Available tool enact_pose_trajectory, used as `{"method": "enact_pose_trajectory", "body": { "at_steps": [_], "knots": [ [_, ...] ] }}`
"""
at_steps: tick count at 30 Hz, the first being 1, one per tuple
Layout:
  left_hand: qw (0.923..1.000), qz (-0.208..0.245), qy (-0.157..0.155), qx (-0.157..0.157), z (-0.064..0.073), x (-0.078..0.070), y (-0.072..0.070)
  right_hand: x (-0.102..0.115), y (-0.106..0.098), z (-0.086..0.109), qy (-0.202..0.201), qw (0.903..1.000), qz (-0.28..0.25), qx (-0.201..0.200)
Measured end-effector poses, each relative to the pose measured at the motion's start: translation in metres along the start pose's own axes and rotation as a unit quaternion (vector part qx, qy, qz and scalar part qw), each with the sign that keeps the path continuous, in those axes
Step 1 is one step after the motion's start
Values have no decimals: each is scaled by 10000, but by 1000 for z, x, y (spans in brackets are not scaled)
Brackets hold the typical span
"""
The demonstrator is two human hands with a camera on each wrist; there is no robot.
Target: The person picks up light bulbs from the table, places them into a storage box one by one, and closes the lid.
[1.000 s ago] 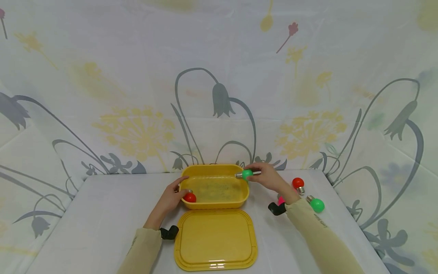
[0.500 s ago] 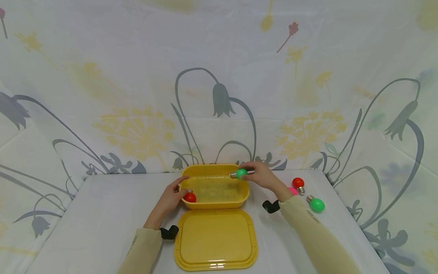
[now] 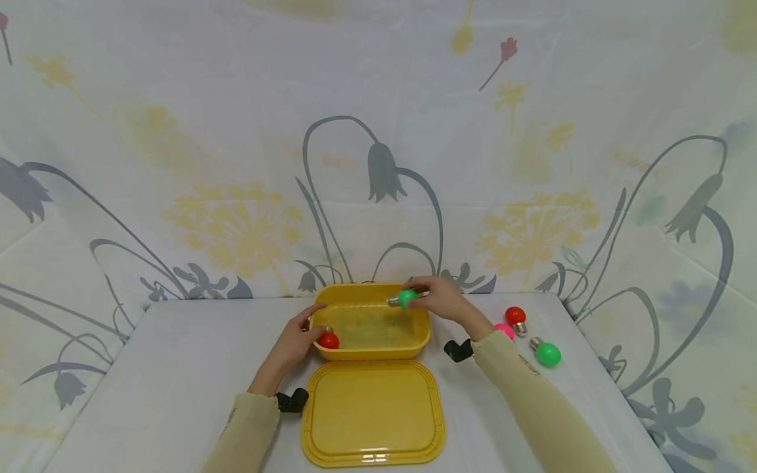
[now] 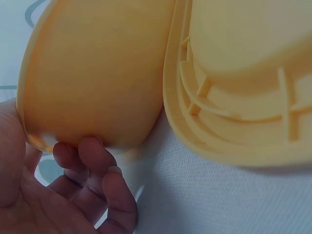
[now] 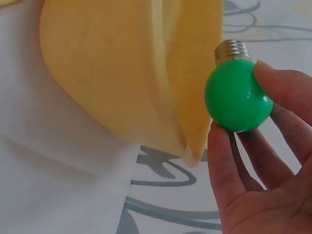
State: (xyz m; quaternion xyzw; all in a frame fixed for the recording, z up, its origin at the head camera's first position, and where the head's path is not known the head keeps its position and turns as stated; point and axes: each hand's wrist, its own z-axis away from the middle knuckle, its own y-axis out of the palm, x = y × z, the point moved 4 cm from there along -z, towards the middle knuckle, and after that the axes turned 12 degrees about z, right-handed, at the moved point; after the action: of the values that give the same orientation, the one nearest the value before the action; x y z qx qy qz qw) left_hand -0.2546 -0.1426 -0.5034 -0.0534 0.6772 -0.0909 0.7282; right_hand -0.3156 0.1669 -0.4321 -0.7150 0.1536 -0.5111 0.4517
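Note:
A green light bulb (image 3: 406, 299) with a silver screw base is pinched between the thumb and fingers of my right hand (image 3: 445, 299). It hangs over the right part of a yellow plastic box (image 3: 375, 355), its base pointing left. In the right wrist view, the bulb (image 5: 238, 95) is beside the box's rim. My left hand (image 3: 298, 336) grips the box by its left end, thumb over the rim; fingers (image 4: 105, 168) curl at the wall in the left wrist view. Inside the box, by the left thumb, lies a red light bulb (image 3: 328, 341).
A yellow lid (image 3: 372, 414) lies in front of the box, close to its front edge. On the right of the white table are a red bulb (image 3: 515, 315), a pink bulb (image 3: 504, 330) partly behind the right sleeve, and another green bulb (image 3: 549, 355). A flowered cloth (image 3: 378, 230) hangs behind.
My right hand has moved left with the green bulb, from the box's right rim to over its inside. More of the pink bulb now shows. The left hand has stayed put.

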Motion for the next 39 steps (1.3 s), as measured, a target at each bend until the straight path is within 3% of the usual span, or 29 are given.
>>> {"method": "enact_pose_trajectory", "body": {
  "at_steps": [9,25,39],
  "knots": [
    [10000,-44,33,45,0,0,-1,4,5,-12,134,9997,-69,183],
    [9999,-57,88,63,0,0,-1,7,17,-32,-49,9992,40,402],
    [9999,-105,28,70,-1,0,0,15,31,-42,-79,9978,-269,603]
  ]
}}
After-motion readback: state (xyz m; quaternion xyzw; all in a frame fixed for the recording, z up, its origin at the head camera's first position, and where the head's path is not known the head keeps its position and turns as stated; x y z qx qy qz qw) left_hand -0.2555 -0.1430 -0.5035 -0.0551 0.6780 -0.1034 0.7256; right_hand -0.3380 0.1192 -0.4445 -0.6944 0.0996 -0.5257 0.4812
